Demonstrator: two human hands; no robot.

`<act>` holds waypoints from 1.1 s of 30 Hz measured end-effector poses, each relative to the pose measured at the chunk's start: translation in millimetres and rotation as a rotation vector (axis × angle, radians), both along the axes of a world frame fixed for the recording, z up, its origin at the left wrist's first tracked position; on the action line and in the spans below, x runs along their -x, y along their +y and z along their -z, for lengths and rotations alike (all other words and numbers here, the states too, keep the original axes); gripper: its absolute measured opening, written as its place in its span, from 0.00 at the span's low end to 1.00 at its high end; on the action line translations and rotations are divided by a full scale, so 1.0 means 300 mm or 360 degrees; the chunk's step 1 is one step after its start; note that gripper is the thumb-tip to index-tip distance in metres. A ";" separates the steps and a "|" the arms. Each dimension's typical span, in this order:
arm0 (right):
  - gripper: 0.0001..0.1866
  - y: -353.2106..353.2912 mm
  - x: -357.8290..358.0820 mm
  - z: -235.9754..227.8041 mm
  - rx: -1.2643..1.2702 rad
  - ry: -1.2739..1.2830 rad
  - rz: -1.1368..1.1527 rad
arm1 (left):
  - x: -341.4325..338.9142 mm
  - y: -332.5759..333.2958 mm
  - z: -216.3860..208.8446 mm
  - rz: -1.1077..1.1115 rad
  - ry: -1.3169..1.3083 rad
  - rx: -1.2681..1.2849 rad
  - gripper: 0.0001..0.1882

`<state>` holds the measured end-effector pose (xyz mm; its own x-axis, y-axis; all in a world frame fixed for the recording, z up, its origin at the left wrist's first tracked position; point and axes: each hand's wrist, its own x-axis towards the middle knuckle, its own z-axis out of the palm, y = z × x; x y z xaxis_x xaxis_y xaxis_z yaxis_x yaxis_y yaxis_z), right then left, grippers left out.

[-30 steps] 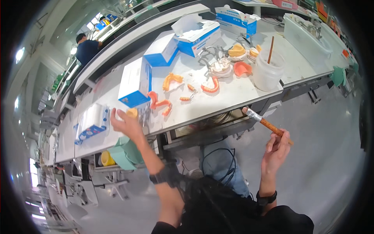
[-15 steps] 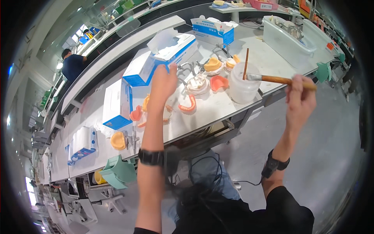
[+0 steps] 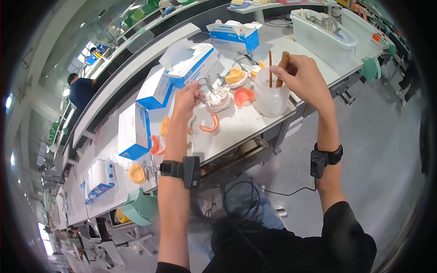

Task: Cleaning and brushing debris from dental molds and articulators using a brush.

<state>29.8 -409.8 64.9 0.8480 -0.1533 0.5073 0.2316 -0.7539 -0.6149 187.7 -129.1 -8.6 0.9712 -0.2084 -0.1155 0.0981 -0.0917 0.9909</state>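
My right hand [image 3: 306, 79] grips the wooden handle of a brush [image 3: 284, 61]. The brush stands upright with its lower end down in a translucent plastic cup [image 3: 271, 101], its bristles hidden. A thin brown stick [image 3: 270, 63] rises from the same cup. The fingers of my left hand [image 3: 185, 101] are closed on the metal arm of a dental articulator [image 3: 205, 83], which carries a white plaster model [image 3: 218, 101]. In front of it lies a pink denture base with teeth [image 3: 210, 125]. Between articulator and cup sits a coral-pink impression tray [image 3: 244, 96].
Blue-and-white cardboard boxes [image 3: 191, 63] stand behind my left hand. Yellow dental models [image 3: 235, 76] lie beyond the articulator. A clear bin of metal parts [image 3: 321, 38] is at the back right. Green bins [image 3: 139, 207] hang at the table edge. Another person [image 3: 81, 91] is far left.
My right hand has moved left and turned the brush from level to upright in the cup. My left hand has come down from beside the box to the articulator. The view has shifted slightly.
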 end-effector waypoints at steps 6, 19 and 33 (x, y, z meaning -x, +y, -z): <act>0.17 -0.003 0.043 -0.027 -0.0435 -0.0502 0.0314 | 0.054 0.000 -0.107 -0.0106 -0.0243 0.0180 0.16; 0.17 0.128 0.246 0.049 -0.1440 -0.1361 0.0154 | 0.481 0.102 -0.301 -0.0146 -0.0430 0.0597 0.15; 0.57 0.660 0.439 0.409 -0.1418 -0.0273 -0.1268 | 0.931 0.381 -0.085 -0.0358 -0.0253 0.0390 0.14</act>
